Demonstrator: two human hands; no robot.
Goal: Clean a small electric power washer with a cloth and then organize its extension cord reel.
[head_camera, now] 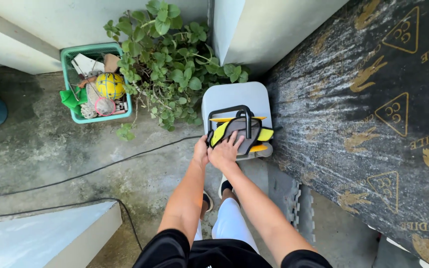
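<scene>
Hands flat, fingers spread on grey/yellow machine (242, 133) atop grey stool (234, 99): right hand (224, 151) over top, left hand (201, 151) at side.

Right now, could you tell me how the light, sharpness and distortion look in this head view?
Head view: soft, even daylight with faint shadows and no harsh glare; both hands, left hand and right hand, are sharp on the yellow and grey machine; wide-angle bending curves the walls and the dark mat toward the edges.

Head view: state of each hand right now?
Left hand: at the near edge of the grey-and-yellow machine with black handle; grip cannot be told.
Right hand: open, fingers spread flat on that machine.
</scene>
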